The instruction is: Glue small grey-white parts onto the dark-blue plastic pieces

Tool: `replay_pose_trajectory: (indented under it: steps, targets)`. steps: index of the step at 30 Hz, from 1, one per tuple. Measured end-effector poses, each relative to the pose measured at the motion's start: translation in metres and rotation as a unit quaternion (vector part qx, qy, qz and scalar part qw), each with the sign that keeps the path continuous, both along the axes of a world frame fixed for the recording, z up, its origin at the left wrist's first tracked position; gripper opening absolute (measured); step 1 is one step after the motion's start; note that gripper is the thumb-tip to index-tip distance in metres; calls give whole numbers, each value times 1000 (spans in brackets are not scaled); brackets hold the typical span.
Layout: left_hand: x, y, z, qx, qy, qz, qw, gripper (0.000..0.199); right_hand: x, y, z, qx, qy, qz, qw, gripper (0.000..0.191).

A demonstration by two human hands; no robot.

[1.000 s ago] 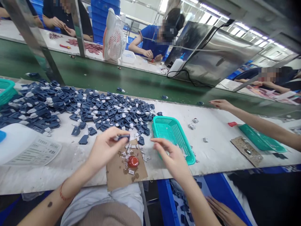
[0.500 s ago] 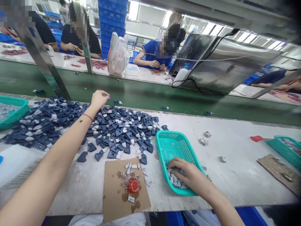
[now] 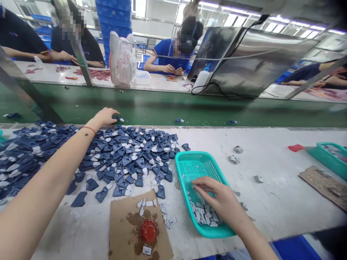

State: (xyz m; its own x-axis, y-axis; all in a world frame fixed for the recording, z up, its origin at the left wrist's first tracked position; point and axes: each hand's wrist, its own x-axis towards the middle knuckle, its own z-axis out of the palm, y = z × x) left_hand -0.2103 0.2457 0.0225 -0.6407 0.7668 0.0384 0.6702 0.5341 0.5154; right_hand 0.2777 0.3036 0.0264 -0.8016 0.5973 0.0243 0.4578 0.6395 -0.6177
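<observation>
My left hand (image 3: 107, 116) reaches over the edge of the green belt. Its thumb and fingers are apart around a dark blue plastic part (image 3: 118, 118) with a white tip; I cannot tell whether they touch it. My right hand (image 3: 217, 195) hovers over a teal plastic basket (image 3: 177, 169), thumb and fingertips drawn together. Anything pinched there is too small to make out. Small grey-white pieces (image 3: 207, 213) lie in the basket's near end. A large pile of blue parts (image 3: 127, 144), many with white tabs, spreads beneath and beside my left forearm.
Cardboard (image 3: 119, 224) in front bears a red cap (image 3: 149, 231), wet stains and several small pieces. More blue parts lie along the green belt (image 3: 151, 104). Another teal basket (image 3: 325, 159) stands at right. Across the belt are co-workers, a white bottle (image 3: 201, 80) and a metal panel (image 3: 260, 65).
My left hand has shifted right toward the part on the belt, and its pinched fingers have spread. My right hand has risen from the pieces in the basket. The view has turned slightly right.
</observation>
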Motion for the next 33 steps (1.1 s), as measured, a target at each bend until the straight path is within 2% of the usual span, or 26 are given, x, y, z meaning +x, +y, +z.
replay_pose_trajectory:
  steps: [3,5,9,13,18,22,24,26,29,33]
  targets:
    - [7,3,0,11,-23,1,1000,17,2,-1,-4,41,-13,7,999,18]
    - [14,-1,4,37,-34,21,999,22,6,-1,-8,62,-23,9,998,17]
    - [35,-13,22,144,-50,71,986,25,11,-3,-12,77,-34,2,996,15]
    - [68,-23,45,255,-122,86,955,26,9,-3,-14,79,-45,-14,996,18]
    - [127,-53,59,341,-242,39,908,35,5,-4,-12,82,-63,-10,995,16]
    - [178,-100,53,352,-366,9,861,30,1,-17,2,84,-30,-28,996,16]
    - [199,-127,45,339,-456,16,823,30,-6,-33,13,76,8,-32,997,16]
    - [216,-151,36,313,-519,37,794,32,-15,-56,25,58,30,-5,998,15]
    - [233,-184,22,284,-552,51,783,36,-32,-93,33,26,19,84,996,11]
    - [249,-217,6,257,-547,70,794,34,-47,-125,27,10,-12,167,986,10]
